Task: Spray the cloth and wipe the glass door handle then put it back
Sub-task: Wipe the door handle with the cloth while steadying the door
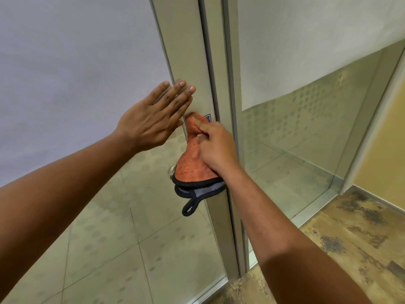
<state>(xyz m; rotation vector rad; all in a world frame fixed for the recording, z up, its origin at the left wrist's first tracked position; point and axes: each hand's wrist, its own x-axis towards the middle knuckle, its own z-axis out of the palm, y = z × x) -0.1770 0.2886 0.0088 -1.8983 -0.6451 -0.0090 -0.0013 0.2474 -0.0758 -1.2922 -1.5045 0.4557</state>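
My right hand grips an orange cloth with a black trim, a grey underside and a black hanging loop. The cloth is bunched around the door handle, which is almost fully hidden under it; only a small metal fitting shows beside the cloth's lower edge. My left hand rests flat, fingers spread, against the beige frame of the glass door, just left of and above the cloth. No spray bottle is in view.
A frosted glass panel fills the left. Right of the door frame stands a fixed glass panel with a dotted film. Tiled floor shows through the glass below. Patterned brown carpet covers the floor at the lower right.
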